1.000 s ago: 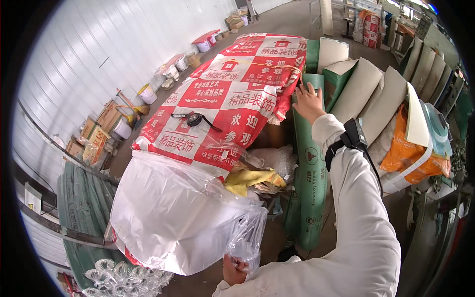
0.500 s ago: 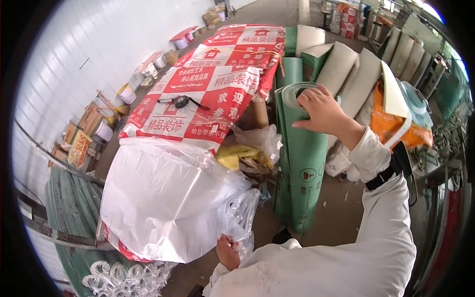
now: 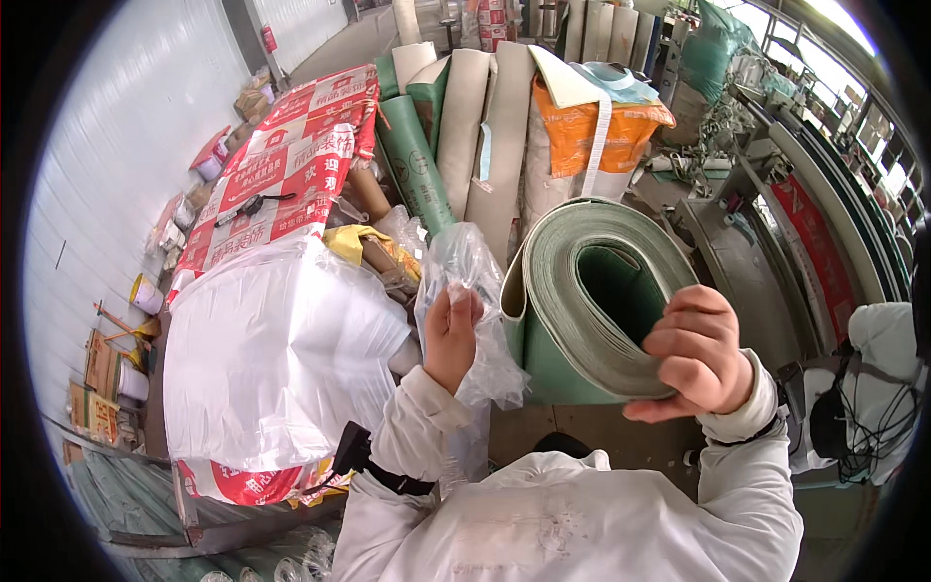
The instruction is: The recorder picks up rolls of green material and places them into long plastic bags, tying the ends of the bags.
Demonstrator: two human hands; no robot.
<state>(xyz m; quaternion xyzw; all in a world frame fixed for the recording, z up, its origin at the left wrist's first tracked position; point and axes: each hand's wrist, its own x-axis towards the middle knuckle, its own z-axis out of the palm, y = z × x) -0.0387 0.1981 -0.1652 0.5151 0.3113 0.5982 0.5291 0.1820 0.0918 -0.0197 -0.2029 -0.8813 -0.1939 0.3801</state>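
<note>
A thick green roll of sheet material [image 3: 606, 228] stands close in front of me, its oval end with many pale layers tilted up toward me. My right hand [image 3: 698, 354] is closed over the near right rim of that end, fingers by the hollow and thumb at the outer edge. Just left of the roll, my left hand [image 3: 453, 335] pinches a crumpled clear plastic bag [image 3: 456, 262], which hangs down past the wrist. The roll's lower part is hidden behind its end.
Left stands a stack wrapped in white film [image 3: 276, 349] and red-and-white printed sheet [image 3: 291, 155], with a tape measure [image 3: 254, 206] on top. Upright pale rolls [image 3: 504, 126], a printed green roll [image 3: 417, 165] and an orange bag [image 3: 601, 126] stand ahead. A metal-framed bench [image 3: 742, 257] is at right.
The view has swung right. My left hand has risen with the clear plastic to beside the thick roll. My right hand, earlier atop a slim upright green roll, now grips the thick one's rim.
</note>
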